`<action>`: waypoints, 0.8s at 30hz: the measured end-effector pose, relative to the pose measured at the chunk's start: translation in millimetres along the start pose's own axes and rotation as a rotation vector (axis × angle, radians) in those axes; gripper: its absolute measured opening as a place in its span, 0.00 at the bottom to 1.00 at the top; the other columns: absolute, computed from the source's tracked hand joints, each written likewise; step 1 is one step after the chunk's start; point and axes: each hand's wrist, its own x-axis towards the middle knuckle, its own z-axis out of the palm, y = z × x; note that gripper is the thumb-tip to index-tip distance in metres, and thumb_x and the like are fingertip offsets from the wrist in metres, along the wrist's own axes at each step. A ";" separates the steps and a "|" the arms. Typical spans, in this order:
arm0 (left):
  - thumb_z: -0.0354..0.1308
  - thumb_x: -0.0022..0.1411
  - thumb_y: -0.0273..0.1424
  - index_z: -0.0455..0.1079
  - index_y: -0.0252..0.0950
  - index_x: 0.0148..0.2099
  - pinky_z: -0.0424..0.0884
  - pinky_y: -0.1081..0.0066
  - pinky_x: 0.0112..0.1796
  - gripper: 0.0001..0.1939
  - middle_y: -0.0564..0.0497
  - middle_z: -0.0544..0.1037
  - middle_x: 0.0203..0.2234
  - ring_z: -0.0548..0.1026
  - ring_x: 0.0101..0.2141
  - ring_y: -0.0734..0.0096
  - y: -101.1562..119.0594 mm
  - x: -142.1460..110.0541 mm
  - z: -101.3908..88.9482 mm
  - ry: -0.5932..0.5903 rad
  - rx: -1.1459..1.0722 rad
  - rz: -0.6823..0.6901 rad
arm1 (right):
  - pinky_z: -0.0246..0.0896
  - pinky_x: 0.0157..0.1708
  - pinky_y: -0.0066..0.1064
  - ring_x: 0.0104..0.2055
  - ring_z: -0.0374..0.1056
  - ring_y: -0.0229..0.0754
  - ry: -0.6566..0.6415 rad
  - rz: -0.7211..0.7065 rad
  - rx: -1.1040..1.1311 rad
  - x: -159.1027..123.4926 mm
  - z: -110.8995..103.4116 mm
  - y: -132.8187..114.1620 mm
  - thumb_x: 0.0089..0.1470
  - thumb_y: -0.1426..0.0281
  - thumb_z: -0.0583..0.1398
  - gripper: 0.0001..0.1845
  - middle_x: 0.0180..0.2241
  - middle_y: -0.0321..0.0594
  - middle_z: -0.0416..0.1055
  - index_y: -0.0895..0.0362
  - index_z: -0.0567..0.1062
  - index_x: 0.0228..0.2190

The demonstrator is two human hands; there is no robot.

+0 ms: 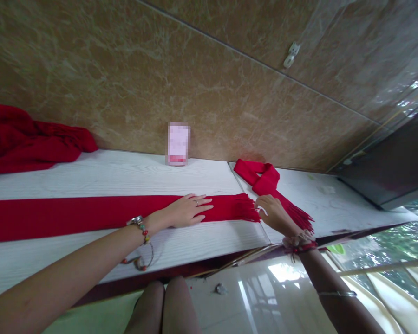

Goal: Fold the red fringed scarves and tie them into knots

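A long red scarf [73,213] lies flat along the white tabletop and runs out of view at the left. My left hand [186,211] rests on it palm down, fingers spread, a ring on one finger. The scarf's fringe [247,207] points right, its strands bunched unevenly. At the fringe tips is my right hand [273,213], its fingers curled in what looks like a pinch on the strands; the exact hold is partly hidden. Just behind that hand, a second red scarf [257,176] lies folded in a loop, its own fringe toward the front edge.
Crumpled red fabric [31,139] is heaped at the back left. A blurred pink-and-white object [178,144] stands against the brown marbled wall [125,69]. A seam divides the white table [125,174]. A dark grey box-like object [390,162] stands at the right end.
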 end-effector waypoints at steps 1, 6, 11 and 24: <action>0.41 0.65 0.37 0.55 0.42 0.60 0.48 0.66 0.53 0.21 0.52 0.59 0.58 0.54 0.58 0.68 0.0 0.0 0.1 -0.001 0.002 0.000 | 0.53 0.39 0.34 0.41 0.62 0.44 0.032 -0.070 0.039 -1.1 -1.4 -8.6 0.47 0.81 0.52 0.11 0.36 0.44 0.71 0.58 0.72 0.30; 0.41 0.65 0.37 0.54 0.42 0.60 0.48 0.66 0.53 0.22 0.51 0.58 0.58 0.54 0.58 0.68 -0.7 -0.6 0.8 -0.004 0.004 -0.008 | 0.52 0.36 0.34 0.37 0.63 0.44 -0.037 -0.198 0.007 -2.3 9.7 -21.9 0.47 0.80 0.52 0.10 0.31 0.42 0.71 0.58 0.72 0.26; 0.41 0.65 0.37 0.54 0.42 0.60 0.49 0.66 0.53 0.22 0.52 0.59 0.58 0.55 0.58 0.69 -1.1 -0.8 1.3 0.008 -0.003 -0.001 | 0.55 0.33 0.34 0.35 0.64 0.45 -0.067 0.039 -0.106 -13.0 18.7 25.0 0.48 0.81 0.51 0.12 0.29 0.45 0.71 0.58 0.72 0.22; 0.40 0.65 0.38 0.53 0.38 0.61 0.42 0.63 0.56 0.23 0.49 0.58 0.59 0.52 0.59 0.68 9.3 -15.0 -2.1 -0.017 0.061 -0.097 | 0.46 0.54 0.54 0.60 0.49 0.49 0.031 -0.227 0.134 37.3 42.7 -72.1 0.59 0.67 0.47 0.24 0.58 0.50 0.56 0.57 0.57 0.56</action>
